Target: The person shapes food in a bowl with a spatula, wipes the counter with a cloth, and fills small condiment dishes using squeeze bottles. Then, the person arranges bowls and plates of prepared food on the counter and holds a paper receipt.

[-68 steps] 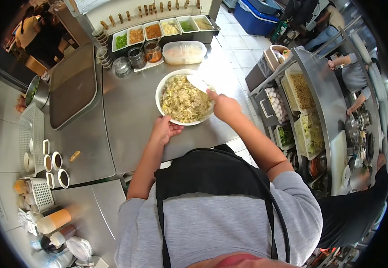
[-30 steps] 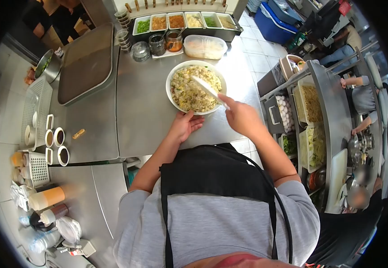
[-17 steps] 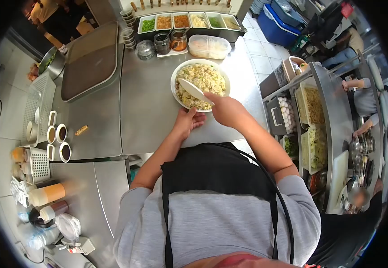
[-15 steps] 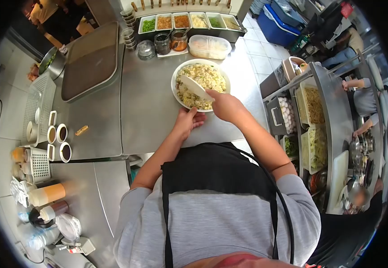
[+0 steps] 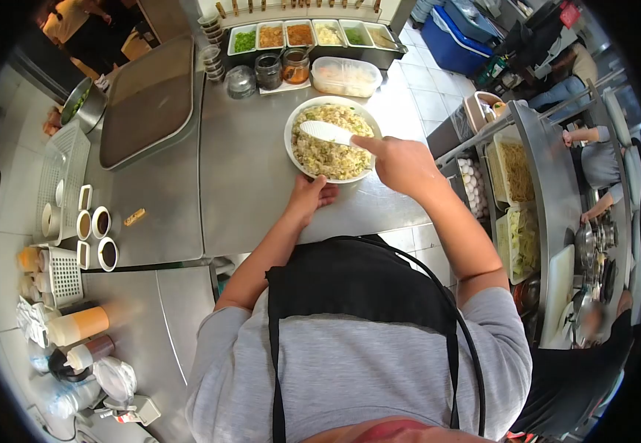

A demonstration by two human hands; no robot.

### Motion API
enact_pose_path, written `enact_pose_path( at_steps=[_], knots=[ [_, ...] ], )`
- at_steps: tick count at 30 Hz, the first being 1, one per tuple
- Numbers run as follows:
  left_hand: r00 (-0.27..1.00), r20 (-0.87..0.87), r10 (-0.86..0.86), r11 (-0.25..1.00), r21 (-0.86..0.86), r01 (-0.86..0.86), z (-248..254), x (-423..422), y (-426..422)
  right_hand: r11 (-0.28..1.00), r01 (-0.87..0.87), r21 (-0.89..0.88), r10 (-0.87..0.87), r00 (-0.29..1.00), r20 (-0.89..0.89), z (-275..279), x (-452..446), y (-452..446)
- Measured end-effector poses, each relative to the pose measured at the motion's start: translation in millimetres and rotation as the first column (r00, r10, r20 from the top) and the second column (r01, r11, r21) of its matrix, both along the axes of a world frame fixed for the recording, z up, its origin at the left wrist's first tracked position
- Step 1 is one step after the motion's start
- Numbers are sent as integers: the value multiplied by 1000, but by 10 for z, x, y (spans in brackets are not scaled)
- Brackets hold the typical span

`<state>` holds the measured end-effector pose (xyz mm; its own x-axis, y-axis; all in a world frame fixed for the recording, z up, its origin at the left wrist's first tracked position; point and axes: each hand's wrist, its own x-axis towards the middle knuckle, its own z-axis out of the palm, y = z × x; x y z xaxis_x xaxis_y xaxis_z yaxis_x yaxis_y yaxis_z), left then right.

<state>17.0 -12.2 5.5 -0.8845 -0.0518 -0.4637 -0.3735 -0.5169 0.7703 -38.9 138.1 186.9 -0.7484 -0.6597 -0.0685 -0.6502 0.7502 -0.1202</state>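
Note:
A round white bowl filled with fried rice rests on the steel counter in front of me. My left hand grips the bowl's near edge, thumb at the rim and fingers curled below it. In my right hand is the handle of a white rice paddle, held from the right side. The paddle's blade lies flat across the top of the rice, pointing left. Part of its handle is hidden by my fingers.
Behind the bowl stand a clear plastic tub, sauce jars and a row of topping trays. A large brown tray and sauce cups are to the left. Co-workers are at the right and far left.
My right hand has moved up and to the right with the rice paddle. The blade has turned from slanting to nearly level over the rice. My left hand stays at the bowl.

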Motion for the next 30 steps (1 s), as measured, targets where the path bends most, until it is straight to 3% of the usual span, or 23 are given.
enact_pose_path(
  at_steps=[2, 5, 8, 11, 17, 20, 24, 27, 30],
  knots=[
    [1000, -16, 14, 1000, 11, -14, 28, 4, -29, 991, -36, 130, 57, 985, -163, -79, -71, -51],
    [999, -35, -23, 1000, -3, 23, -46, -65, -159, 956, -88, 280, 130, 982, -136, -233, -79, -25],
    [999, -13, -43, 999, -25, 42, 90, -61, -232, 945, -80, 317, 128, 983, -131, -31, -37, -19],
    [999, -5, -35, 998, -49, 34, 84, -82, -246, 971, -56, 230, 92, 985, -148, 46, -110, -202],
    [1000, 8, 11, 997, -78, -11, 73, -165, -364, 954, -26, 300, 40, 998, -41, -122, -242, -221],
    [997, 41, 58, 968, -248, -46, 223, -211, -376, 953, 64, 295, -62, 998, -16, 144, -302, -161],
    [999, 36, 23, 961, -276, -13, 167, -316, -479, 966, 139, 220, -138, 990, -21, -212, -668, -278],
    [999, 35, 28, 958, -287, -17, 134, -393, -549, 964, 104, 243, -129, 988, 87, -390, -686, -262],
    [998, 52, 38, 948, -319, -19, 120, -451, -597, 971, 150, 184, -169, 981, 95, -153, -555, -45]
  ],
)
